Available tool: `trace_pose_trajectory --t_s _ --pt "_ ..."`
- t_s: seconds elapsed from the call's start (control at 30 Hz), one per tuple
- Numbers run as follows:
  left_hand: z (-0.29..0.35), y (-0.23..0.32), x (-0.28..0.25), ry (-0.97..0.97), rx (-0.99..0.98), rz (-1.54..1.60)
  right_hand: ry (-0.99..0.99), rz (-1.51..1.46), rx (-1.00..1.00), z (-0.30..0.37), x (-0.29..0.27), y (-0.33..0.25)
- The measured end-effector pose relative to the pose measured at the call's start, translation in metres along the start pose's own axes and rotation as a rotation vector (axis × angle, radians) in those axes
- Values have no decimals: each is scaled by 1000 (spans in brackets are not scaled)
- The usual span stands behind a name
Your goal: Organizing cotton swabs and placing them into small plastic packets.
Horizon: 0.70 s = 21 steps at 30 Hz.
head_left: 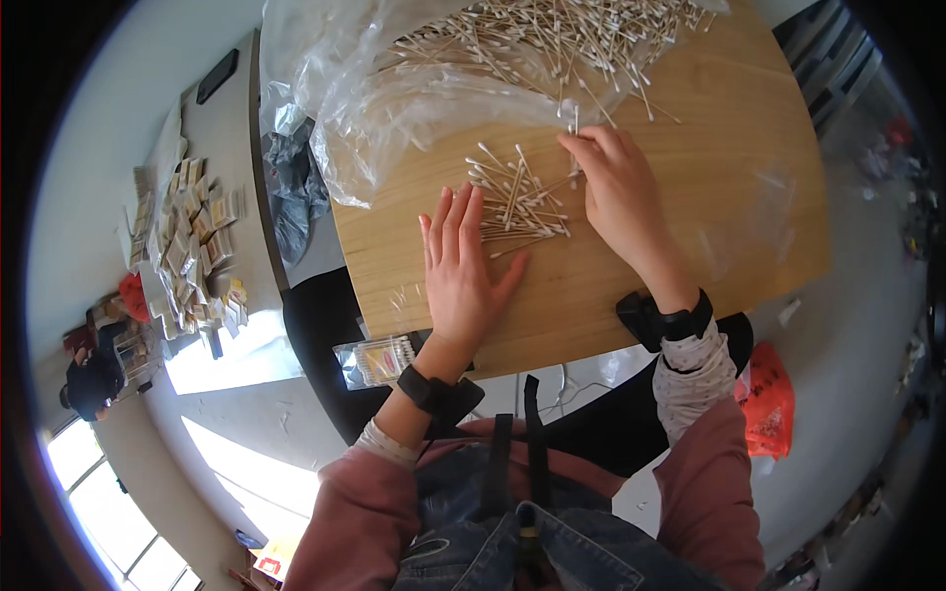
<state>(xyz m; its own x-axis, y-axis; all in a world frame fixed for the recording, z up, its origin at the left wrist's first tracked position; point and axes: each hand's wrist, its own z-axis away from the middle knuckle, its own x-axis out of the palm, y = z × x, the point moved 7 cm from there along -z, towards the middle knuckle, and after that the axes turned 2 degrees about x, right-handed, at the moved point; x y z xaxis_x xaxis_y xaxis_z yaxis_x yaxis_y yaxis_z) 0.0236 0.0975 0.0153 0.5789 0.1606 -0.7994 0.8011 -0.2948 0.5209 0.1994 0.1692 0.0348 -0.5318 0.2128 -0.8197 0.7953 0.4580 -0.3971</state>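
Note:
On the wooden table lies a small loose pile of cotton swabs (517, 192), mostly with their sticks pointing in similar directions. Flat against its left side rests my left hand (461, 261), fingers stretched out and thumb spread along the near edge of the pile. To the right, my right hand (621, 187) is closed, its thumb and fingertips pinching an upright cotton swab (574, 126); whether more than one is held I cannot tell. Beyond both hands, a large heap of cotton swabs (552, 39) spills out of a clear plastic bag (394, 108).
A clear packet of swabs (382, 361) sits at the table's near left edge. Many small packets (197, 231) cover another table on the left, where a dark phone (218, 77) also lies. A red bag (767, 404) is at right. Another person (94, 374) is far left.

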Motion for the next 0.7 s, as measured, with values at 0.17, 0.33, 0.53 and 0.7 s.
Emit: trace_pose_trajectory --t_s 0.17,0.33,0.53,0.7 --pt "2 -4 -3 12 12 11 -138 -199 61 19 -4 -5" --pt "-1 0 -2 15 28 21 -73 -250 -39 20 -13 -10" --pt "-1 -1 0 15 28 31 136 -406 176 -36 -14 36" --pt "1 -1 -1 39 34 51 -7 -42 185 -89 13 56"
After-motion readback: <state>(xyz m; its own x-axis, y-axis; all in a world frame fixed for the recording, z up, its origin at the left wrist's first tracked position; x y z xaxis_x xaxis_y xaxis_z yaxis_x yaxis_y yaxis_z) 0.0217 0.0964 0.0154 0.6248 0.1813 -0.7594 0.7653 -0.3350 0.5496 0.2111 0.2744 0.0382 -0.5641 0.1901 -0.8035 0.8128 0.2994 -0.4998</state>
